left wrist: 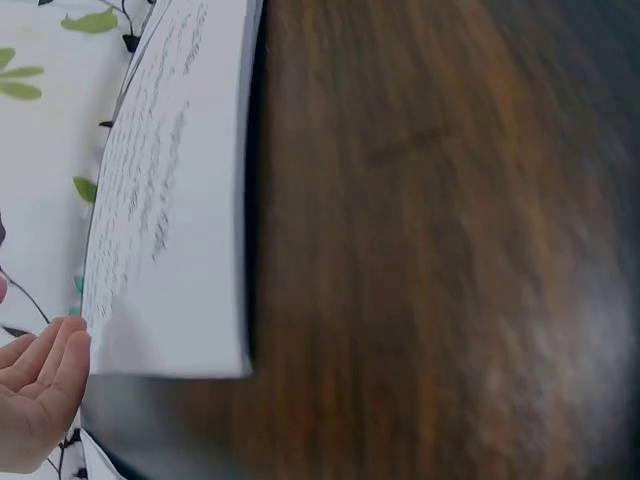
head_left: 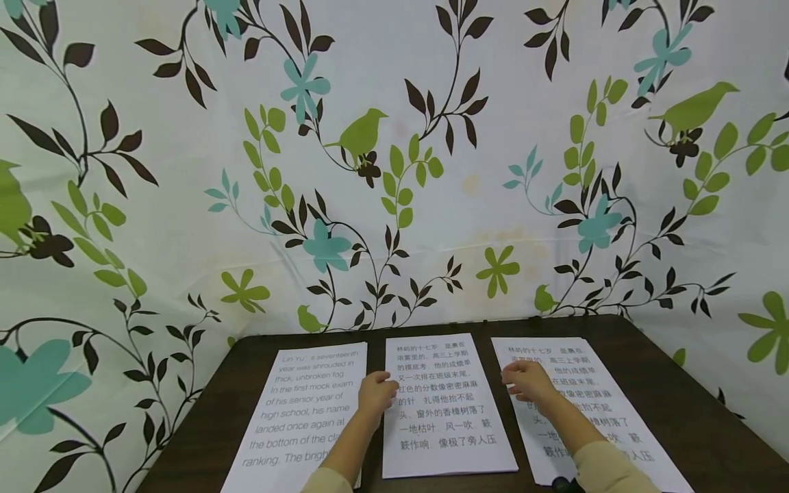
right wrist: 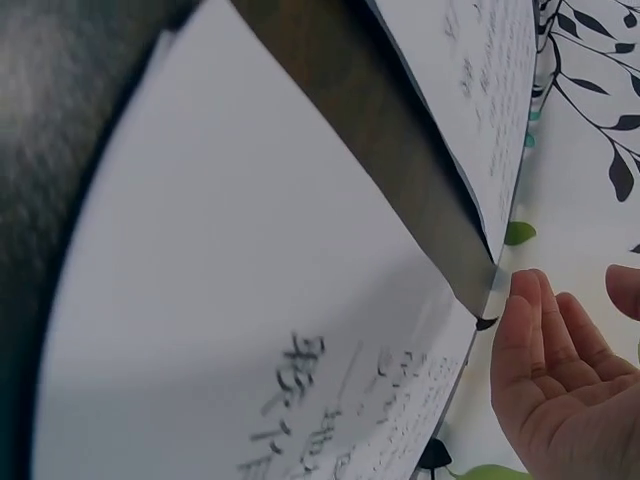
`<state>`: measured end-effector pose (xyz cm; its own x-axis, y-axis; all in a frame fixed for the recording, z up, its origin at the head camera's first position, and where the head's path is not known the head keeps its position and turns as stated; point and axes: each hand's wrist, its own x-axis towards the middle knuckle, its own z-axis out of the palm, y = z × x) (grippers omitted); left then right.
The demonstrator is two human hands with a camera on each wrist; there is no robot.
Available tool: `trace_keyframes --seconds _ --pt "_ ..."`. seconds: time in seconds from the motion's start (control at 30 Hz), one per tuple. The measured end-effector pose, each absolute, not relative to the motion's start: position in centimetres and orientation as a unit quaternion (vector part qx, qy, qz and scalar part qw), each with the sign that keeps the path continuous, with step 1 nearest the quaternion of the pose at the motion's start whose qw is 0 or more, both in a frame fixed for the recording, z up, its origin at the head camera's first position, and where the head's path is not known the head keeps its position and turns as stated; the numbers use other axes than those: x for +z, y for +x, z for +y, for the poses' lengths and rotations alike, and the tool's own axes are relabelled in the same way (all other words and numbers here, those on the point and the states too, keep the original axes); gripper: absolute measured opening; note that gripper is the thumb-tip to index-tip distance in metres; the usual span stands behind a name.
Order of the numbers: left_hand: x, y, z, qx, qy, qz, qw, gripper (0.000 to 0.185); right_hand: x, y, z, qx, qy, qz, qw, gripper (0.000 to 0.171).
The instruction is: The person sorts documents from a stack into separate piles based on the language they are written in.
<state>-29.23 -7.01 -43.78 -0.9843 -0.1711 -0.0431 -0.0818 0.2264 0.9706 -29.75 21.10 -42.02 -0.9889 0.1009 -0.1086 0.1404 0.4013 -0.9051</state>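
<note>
A flat white stack of printed paper with large dark Chinese characters (head_left: 444, 404) lies on the dark brown wood-grain table (head_left: 212, 424). To its left lies a white stack of paper printed in grey English text (head_left: 302, 421); to its right, a second white stack with Chinese characters (head_left: 604, 400), partly covered by the right forearm.

The left hand (head_left: 377, 393) hangs by the middle stack's left edge, toward the English stack; its fingers are loosely extended and pinch nothing. The right hand (head_left: 529, 383) is beyond the middle stack's right edge, above the right stack's near-left margin, fingers gently bent, thumb apart, gripping nothing. Whether either hand brushes paper I cannot tell.

Each stack should be light and bendy, its smooth sheets prone to slide or crease. Both long edges, pinched through the whole thickness, seem the safest hold.
</note>
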Motion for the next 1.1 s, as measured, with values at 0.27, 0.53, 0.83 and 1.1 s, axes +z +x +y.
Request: trace_keyframes --seconds 0.27,0.53,0.83,1.1 --pt "-44.7 -29.1 -8.7 -0.616 0.095 -0.781 0.039 0.04 -43.0 -29.5 20.3 -0.539 0.074 0.838 0.035 0.029" --pt "-44.8 -28.9 -9.0 -0.627 0.102 -0.772 0.018 0.039 -43.8 -29.2 19.6 -0.551 0.09 0.828 0.059 0.029" --pt "-44.7 -28.8 -8.8 -0.632 0.111 -0.766 0.021 0.038 -44.0 -29.0 19.0 -0.55 0.098 0.828 0.053 0.029" --pt "-44.5 -28.9 -8.8 -0.625 0.117 -0.772 0.019 0.036 -43.7 -29.1 19.0 -0.541 0.097 0.834 0.051 0.028"
